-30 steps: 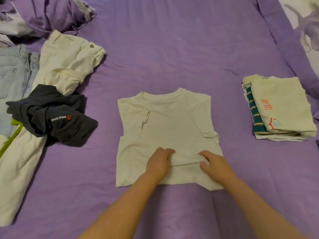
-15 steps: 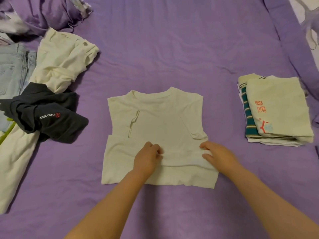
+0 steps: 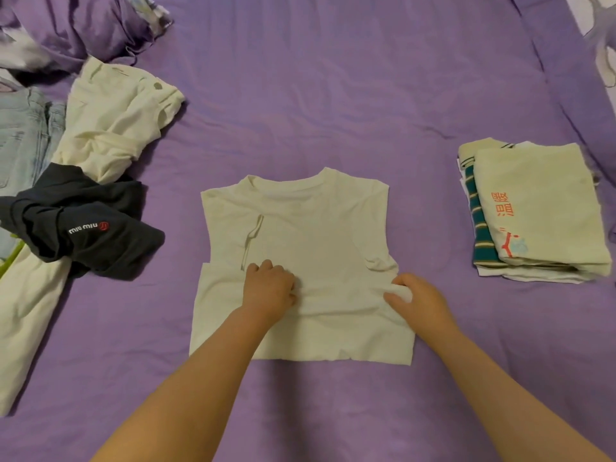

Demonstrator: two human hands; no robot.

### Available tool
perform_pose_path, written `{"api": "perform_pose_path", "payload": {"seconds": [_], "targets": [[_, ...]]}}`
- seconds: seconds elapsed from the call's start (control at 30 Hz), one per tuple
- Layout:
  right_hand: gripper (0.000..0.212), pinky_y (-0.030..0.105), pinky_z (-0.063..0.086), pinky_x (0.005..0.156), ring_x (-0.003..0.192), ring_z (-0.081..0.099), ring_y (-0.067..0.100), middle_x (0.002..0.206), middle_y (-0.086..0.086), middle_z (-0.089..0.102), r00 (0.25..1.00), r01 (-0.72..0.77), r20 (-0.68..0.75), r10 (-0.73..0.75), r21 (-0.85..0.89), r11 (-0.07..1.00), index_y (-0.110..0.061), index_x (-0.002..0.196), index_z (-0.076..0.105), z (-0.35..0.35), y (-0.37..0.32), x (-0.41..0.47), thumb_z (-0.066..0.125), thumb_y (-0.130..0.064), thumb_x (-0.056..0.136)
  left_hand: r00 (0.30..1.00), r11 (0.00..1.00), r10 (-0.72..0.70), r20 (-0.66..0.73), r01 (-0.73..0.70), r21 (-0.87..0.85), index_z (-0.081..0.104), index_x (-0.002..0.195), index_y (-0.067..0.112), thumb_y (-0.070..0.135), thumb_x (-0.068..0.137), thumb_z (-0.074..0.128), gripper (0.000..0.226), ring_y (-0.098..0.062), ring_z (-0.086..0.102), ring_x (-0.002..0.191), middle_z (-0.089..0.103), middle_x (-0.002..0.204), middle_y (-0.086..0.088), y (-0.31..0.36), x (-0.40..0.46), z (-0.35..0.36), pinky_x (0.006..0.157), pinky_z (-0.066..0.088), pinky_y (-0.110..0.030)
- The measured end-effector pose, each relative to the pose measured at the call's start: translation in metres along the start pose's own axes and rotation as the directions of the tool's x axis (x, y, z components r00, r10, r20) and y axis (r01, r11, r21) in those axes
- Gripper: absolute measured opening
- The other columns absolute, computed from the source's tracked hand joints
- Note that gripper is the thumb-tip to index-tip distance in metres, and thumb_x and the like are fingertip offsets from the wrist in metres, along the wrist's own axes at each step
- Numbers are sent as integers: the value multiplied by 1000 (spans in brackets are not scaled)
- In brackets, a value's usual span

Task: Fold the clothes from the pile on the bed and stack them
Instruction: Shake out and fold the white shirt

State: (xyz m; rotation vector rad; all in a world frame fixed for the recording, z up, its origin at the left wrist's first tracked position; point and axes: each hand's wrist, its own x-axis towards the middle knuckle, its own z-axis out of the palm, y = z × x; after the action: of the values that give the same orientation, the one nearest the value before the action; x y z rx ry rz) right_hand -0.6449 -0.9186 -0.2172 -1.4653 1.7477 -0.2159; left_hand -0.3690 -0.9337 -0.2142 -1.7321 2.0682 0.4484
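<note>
Both hands are moving apart along the white shirt (image 3: 300,248) lying mid-bed. The left hand (image 3: 268,290) is pressing with curled fingers; the right hand (image 3: 416,296) is now pinching the shirt's side, probably starting the next fold toward the stack (image 3: 533,211).

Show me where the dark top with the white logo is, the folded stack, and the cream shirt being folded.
Dark top (image 3: 110,241): head view, on the fabric right of its logo.
Folded stack (image 3: 546,208): head view, on the top garment's face.
Cream shirt (image 3: 310,225): head view, on the chest panel above both hands.
</note>
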Motion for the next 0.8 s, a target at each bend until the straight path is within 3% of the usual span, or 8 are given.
{"api": "perform_pose_path", "payload": {"seconds": [0.13, 0.2, 0.27, 0.37, 0.5, 0.63, 0.7, 0.8], "targets": [[17, 7, 38, 48, 67, 51, 5, 79, -6, 59, 994, -70, -58, 97, 351, 934, -28, 82, 53, -9, -12, 3, 65, -19, 90, 999, 998, 3, 35, 0, -66, 59, 103, 21, 40, 93, 46, 25, -22, 46, 115, 63, 103, 3, -24, -6, -1, 113, 17, -42], [13, 11, 38, 48, 67, 51, 5, 79, -6, 59, 992, -61, -81, 93, 335, 940, -25, 84, 53, -13, -20, 10, 64, -20, 90, 1000, 999, 17, 8, -17, -39, 57, 95, 21, 43, 93, 43, 26, -22, 50, 105, 63, 92, 3, -40, -6, -8, 107, 21, -39], [10, 19, 38, 52, 68, 51, 4, 80, -8, 58, 987, -36, -139, 84, 322, 946, -21, 90, 53, -16, -28, 22, 63, -22, 91, 998, 998, 61, 11, -61, 33, 56, 85, 22, 45, 91, 43, 27, -22, 50, 98, 56, 86, 5, -60, -4, -14, 87, 26, -33], [15, 26, 40, 60, 75, 53, 5, 86, -14, 56, 975, -7, -208, 84, 347, 938, -24, 97, 51, -18, -46, 43, 65, -24, 90, 993, 996, 58, 104, -65, 63, 63, 98, 22, 44, 90, 50, 26, -22, 44, 105, 55, 102, 3, -94, 0, -18, 78, 25, -30], [15, 32, 43, 77, 89, 57, 18, 100, -1, 62, 975, -19, -197, 106, 399, 917, -17, 109, 58, -12, -66, 67, 59, -19, 94, 986, 970, -71, 154, 104, -218, 59, 92, 20, 37, 89, 51, 19, -20, 44, 94, 55, 90, 3, -122, 5, -30, 75, 28, -32], [23, 27, 35, 74, 92, 51, 20, 99, 0, 56, 955, 13, -289, 65, 261, 965, -8, 118, 58, -14, -80, 83, 49, -18, 99, 983, 820, -138, 119, 181, -543, 54, 90, 23, 30, 89, 53, 7, -20, 51, 81, 55, 81, 5, -139, 13, -51, 63, 34, -30], [21, 26, 30, 67, 85, 48, 19, 93, 0, 55, 936, 24, -347, 55, 220, 975, -7, 112, 58, -20, -89, 93, 48, -19, 99, 979, 832, -196, 51, 194, -520, 54, 98, 25, 34, 91, 53, 12, -19, 52, 83, 56, 86, 6, -148, 21, -63, 65, 35, -29], [21, 31, 29, 64, 80, 50, 27, 82, 7, 55, 921, 37, -386, 48, 211, 977, -2, 95, 54, -32, -101, 116, 53, -22, 97, 952, 881, -289, -98, 225, -415, 52, 93, 23, 41, 93, 50, 18, -23, 56, 83, 59, 84, 3, -156, 42, -79, 66, 36, -31]]}}
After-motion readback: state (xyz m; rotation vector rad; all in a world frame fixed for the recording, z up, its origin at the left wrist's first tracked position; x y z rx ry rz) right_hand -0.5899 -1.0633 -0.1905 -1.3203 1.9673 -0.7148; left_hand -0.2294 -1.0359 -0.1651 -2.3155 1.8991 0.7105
